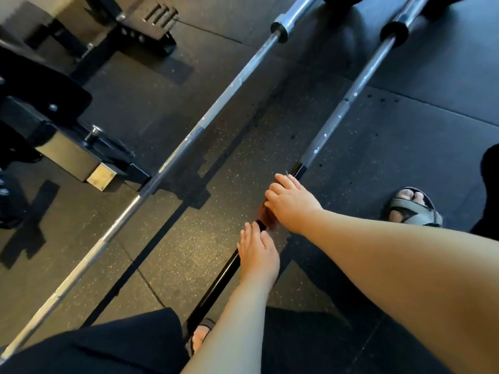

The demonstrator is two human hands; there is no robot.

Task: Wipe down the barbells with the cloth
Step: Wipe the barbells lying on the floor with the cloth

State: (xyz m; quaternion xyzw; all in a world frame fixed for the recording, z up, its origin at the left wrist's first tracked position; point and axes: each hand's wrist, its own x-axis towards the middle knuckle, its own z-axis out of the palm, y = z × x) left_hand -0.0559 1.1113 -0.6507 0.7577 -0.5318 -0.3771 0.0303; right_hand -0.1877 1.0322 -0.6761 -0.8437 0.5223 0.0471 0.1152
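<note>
Currently clenching cloth on barbell with right hand, centre frame. Resting left hand on bar just below, fingers relaxed.

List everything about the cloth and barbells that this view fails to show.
Head view only:
1. The cloth is mostly hidden under the right hand; only a reddish scrap shows.
2. The near barbell has its lower end behind dark clothing.
3. The far barbell is cut off by the top edge.
4. The left hand hides its own grip.
</note>
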